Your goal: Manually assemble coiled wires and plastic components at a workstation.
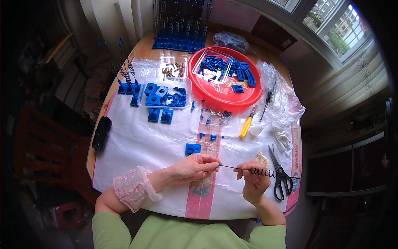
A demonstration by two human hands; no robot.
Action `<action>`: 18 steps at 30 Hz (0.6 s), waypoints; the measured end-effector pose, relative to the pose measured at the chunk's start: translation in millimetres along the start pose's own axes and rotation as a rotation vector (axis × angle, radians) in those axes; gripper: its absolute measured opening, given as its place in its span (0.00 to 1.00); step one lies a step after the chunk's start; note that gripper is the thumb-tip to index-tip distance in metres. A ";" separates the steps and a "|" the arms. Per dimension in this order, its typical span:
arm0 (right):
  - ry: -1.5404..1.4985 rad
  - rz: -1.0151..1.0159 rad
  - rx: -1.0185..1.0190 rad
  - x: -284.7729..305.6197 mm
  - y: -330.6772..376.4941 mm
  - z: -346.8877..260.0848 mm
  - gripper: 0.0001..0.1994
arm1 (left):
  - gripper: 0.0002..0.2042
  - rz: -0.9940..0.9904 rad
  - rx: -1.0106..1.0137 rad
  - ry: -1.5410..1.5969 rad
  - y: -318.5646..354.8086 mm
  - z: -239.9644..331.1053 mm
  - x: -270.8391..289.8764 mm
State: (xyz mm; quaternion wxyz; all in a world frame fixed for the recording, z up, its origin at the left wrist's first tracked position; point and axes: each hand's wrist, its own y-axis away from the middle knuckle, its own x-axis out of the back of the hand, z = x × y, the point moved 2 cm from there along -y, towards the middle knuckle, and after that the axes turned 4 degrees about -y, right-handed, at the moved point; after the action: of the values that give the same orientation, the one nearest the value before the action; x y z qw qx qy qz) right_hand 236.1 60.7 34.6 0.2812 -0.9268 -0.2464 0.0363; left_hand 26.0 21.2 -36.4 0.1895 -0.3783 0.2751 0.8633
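Low in the frame's centre, your left hand (pixel 192 168) pinches the thin rod's (pixel 232 167) blue-tipped end; your right hand (pixel 253 180) grips the black spring (pixel 263 171), seemingly threaded on it. Rod runs left-right, above the surface (pixel 137 145).

Daylit bay window (pixel 331 25), wooden table (pixel 143 47), perhaps dark cabinets (pixel 352 166).

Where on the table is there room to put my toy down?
The white plastic sheet is bare between the black case and the small blue plastic block. It is crowded near the red round plastic tray and the black-handled scissors.
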 end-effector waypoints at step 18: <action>-0.006 0.001 -0.004 -0.9 -1.7 -0.3 0.05 | 0.09 0.012 -0.002 -0.008 0.7 1.0 -2.8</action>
State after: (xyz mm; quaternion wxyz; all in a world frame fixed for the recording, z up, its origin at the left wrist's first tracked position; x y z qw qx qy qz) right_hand 234.6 61.3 35.7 0.2789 -0.9272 -0.2470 0.0385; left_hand 26.9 20.9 -33.6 0.1851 -0.3734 0.2755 0.8663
